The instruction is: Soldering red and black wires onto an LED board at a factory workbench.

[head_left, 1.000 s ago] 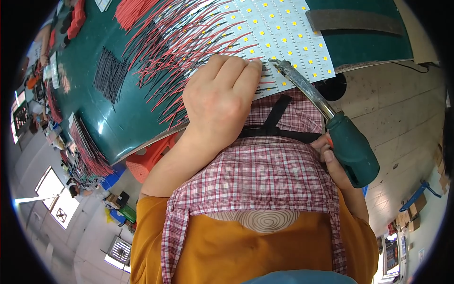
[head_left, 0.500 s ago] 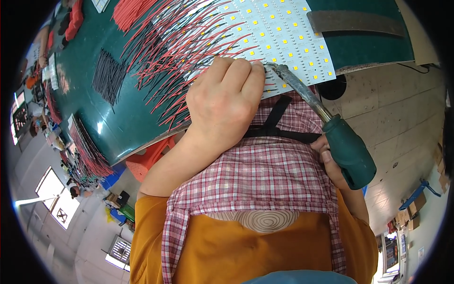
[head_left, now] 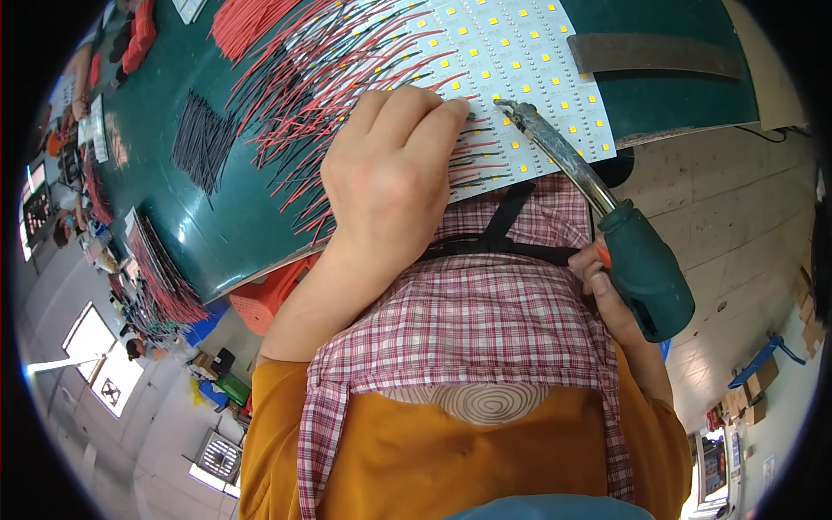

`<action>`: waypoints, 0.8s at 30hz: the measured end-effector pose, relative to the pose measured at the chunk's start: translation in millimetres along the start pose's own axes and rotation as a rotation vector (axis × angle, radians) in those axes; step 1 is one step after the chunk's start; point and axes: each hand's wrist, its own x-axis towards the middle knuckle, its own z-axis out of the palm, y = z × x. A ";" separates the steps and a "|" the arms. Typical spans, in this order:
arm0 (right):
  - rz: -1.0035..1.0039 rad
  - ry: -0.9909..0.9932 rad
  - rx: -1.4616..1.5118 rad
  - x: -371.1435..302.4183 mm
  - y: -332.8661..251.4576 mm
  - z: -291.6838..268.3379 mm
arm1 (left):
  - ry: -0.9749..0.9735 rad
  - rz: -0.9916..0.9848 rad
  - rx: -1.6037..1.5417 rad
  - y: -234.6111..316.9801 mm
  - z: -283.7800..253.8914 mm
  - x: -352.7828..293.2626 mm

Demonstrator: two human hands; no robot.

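My left hand (head_left: 386, 178) rests over the left part of a white LED board (head_left: 568, 108) with rows of yellow squares. Its fingers are curled together; what they pinch is hidden beneath them, though red and black wire ends show by the fingertips. Many red and black wires (head_left: 325, 104) fan out leftward from the board. My right hand (head_left: 607, 282) is closed round the green handle of a soldering iron (head_left: 646, 269), partly hidden behind it. The iron's dark, crusted tip is above the board, a short way right of my left fingertips.
A flat dark metal strip (head_left: 654, 56) lies across the board's right edge. Loose black wires (head_left: 201, 143) and a bundle of red wires (head_left: 247, 26) lie on the green table (head_left: 225, 243). An orange-red stool (head_left: 264, 299) stands below the table's near edge.
My left hand has shifted left, away from the iron's tip. The soldering iron has moved slightly right, and its tip now stands apart from my fingers. More wire ends show along the near edge.
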 end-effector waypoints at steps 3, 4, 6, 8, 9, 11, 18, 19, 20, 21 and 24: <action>0.084 0.036 0.110 4.5 -4.6 5.0 | -0.012 0.013 0.059 4.3 6.2 -0.3; -0.068 -0.009 -0.236 6.6 -10.4 5.2 | -0.014 0.013 0.057 3.8 6.8 -0.5; -0.217 -0.055 -0.582 7.4 -11.2 4.3 | 0.007 0.031 0.086 2.7 7.9 -0.7; -0.261 -0.039 -0.565 7.1 -4.9 2.6 | 0.014 0.043 0.080 2.4 8.4 0.1; -0.261 -0.039 -0.565 7.3 -7.5 2.9 | 0.022 0.055 0.074 2.1 8.5 0.4; -0.244 -0.069 -0.656 8.0 -14.9 4.3 | 0.025 0.064 0.069 1.1 8.7 1.8; -0.272 -0.087 -0.626 8.2 -15.3 3.2 | 0.066 0.092 0.019 -2.4 10.7 0.9; -0.298 -0.078 -0.622 8.6 -14.2 3.6 | 0.065 0.092 0.017 -2.3 10.9 1.4; -0.324 -0.069 -0.618 8.7 -13.6 4.1 | 0.062 0.095 0.014 -2.2 10.8 2.2; -0.322 -0.068 -0.618 8.4 -14.2 4.8 | 0.058 0.098 0.010 -2.1 10.7 3.0; -0.313 -0.057 -0.636 8.5 -15.2 5.8 | 0.025 0.119 0.026 -4.1 8.8 4.3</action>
